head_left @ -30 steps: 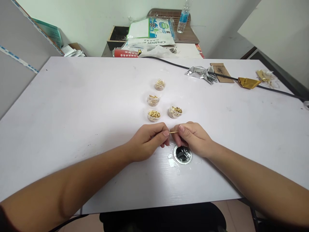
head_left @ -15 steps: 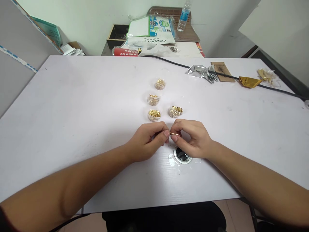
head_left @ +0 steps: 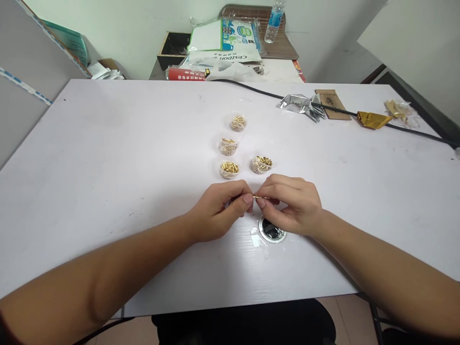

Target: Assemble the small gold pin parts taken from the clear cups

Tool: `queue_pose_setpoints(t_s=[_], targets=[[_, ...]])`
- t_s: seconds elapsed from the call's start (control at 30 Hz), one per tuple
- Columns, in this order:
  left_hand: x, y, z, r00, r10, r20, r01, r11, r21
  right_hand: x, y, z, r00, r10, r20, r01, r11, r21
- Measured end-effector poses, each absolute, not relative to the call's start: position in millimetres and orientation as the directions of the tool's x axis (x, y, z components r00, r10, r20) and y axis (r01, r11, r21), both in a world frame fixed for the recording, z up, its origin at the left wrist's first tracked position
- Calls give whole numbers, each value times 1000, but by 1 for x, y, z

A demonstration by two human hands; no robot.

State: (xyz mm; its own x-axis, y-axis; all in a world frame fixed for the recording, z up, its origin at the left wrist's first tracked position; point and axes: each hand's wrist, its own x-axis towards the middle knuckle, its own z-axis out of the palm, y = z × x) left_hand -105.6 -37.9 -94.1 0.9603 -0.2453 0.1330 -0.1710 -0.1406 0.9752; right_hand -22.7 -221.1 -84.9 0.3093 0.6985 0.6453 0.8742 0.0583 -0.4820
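My left hand (head_left: 226, 209) is closed in a pinch on one end of a thin gold-coloured metal pin (head_left: 260, 197). Close beside it, my right hand (head_left: 293, 203) pinches the same pin between thumb and fingers, so part of the pin is hidden. Beyond the hands stand small clear cups filled with gold-coloured metal pieces: a near left cup (head_left: 229, 169), a right cup (head_left: 261, 164), a middle cup (head_left: 228, 146) and a far cup (head_left: 238, 123). Partly under my right hand lies a round black disc with a pale rim (head_left: 272, 231), set in the tabletop.
A black cable (head_left: 247, 88) crosses the back of the white table (head_left: 125, 143). Silver foil (head_left: 300, 104), a brown card (head_left: 332, 104) and a gold packet (head_left: 373, 120) lie along it. Behind the table stand a water bottle (head_left: 274, 21) and a dark box (head_left: 174, 48).
The fingers of my right hand have shifted on the pin and now cover it differently; the hand is turned slightly more over it. My left hand keeps its pinch. The view has tilted slightly.
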Motion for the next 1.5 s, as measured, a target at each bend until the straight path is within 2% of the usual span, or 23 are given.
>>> queue_pose_setpoints(t_s=[0.3,0.47,0.6,0.9,1.03,1.17,1.3,1.5], targets=[[-100,-36,-93,929,-357,101,-74,88,993,-23,-221,-82,270,716,643,851,135,-508],[-97,-34,-93,928,-370,50,-20,85,996,-25,-220,-82,250,705,664,837,187,-514],[-96,-35,-93,929,-362,72,-44,84,995,-25,-219,-82,254,713,653,823,196,-534],[-105,-39,-94,967,-205,148,-173,-111,979,-25,-220,-85,288,764,577,822,111,-558],[-109,-41,-90,958,-106,268,-284,-185,941,-24,-223,-86,335,825,455,788,20,-616],[-111,-41,-89,924,-27,382,-380,-178,908,-17,-228,-83,297,869,395,819,-19,-574],[-110,-40,-90,925,-15,380,-375,-205,904,-13,-230,-77,271,905,328,834,-51,-549],[-109,-45,-94,943,-42,330,-320,-390,864,-11,-230,-77,264,927,268,835,-81,-544]])
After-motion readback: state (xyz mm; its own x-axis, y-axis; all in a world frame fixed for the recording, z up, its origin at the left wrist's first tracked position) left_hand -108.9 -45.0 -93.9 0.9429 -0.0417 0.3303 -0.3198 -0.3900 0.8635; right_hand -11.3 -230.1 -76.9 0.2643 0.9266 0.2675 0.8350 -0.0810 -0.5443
